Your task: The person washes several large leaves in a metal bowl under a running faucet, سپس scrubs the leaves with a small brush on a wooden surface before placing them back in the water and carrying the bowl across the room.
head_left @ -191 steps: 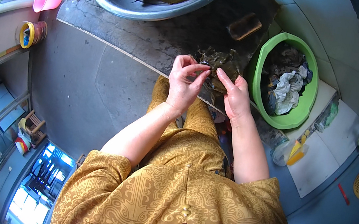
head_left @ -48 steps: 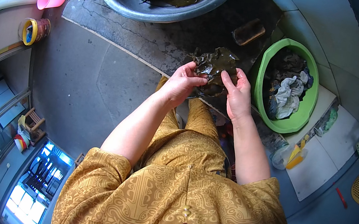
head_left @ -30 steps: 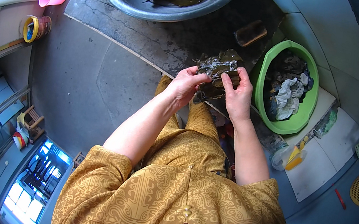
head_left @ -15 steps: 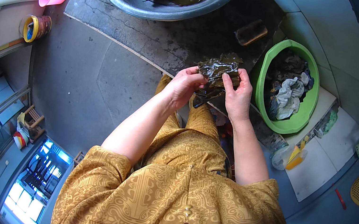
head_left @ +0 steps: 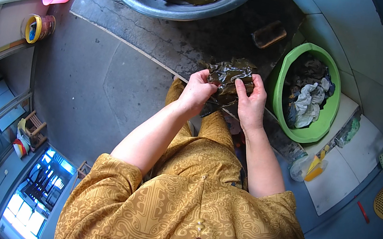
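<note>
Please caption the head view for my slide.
Left hand and right hand hold crumpled, glossy dark material near a green tub holding white cloth.

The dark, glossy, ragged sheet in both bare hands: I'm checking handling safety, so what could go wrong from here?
The dark, glossy, ragged sheet might tear, since the left hand and right hand both hold it and its edges look uneven. It could slip, as its surface shines as if wet. If dropped, it might miss the flat dark-grey slab, whose front edge is near.
</note>
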A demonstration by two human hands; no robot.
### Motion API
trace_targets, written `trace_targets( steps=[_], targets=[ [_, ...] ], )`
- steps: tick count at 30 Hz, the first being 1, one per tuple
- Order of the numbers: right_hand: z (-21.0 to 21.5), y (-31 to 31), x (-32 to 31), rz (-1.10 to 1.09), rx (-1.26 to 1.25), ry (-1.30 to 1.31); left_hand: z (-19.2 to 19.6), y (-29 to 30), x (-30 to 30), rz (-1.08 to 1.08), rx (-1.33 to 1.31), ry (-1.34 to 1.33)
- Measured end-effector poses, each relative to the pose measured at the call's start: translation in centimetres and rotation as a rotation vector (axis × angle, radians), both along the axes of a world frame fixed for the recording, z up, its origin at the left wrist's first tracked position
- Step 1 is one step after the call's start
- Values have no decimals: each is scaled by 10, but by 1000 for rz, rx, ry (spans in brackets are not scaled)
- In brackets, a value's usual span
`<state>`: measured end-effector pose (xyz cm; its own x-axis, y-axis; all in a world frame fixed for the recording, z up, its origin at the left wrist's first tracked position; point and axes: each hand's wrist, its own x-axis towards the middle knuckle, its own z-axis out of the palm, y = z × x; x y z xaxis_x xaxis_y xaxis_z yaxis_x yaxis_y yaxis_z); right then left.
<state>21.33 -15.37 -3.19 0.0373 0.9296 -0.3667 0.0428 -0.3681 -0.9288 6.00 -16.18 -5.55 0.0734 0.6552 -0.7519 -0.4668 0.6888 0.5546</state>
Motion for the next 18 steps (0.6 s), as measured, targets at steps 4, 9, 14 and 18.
trace_targets(
  steps=[4,9,14,18],
  targets=[
    [2,3,6,32,0,-13,10,3,-7,-52,-13,-195],
    [3,1,4,71,-21,23,11,1,-4,-24,-96,-100],
    [4,-4,-5,10,-40,110,15,6,2,11,-64,-16],
    [8,-4,-11,-59,-80,195,2,-4,1,105,-22,-44]
  ],
)
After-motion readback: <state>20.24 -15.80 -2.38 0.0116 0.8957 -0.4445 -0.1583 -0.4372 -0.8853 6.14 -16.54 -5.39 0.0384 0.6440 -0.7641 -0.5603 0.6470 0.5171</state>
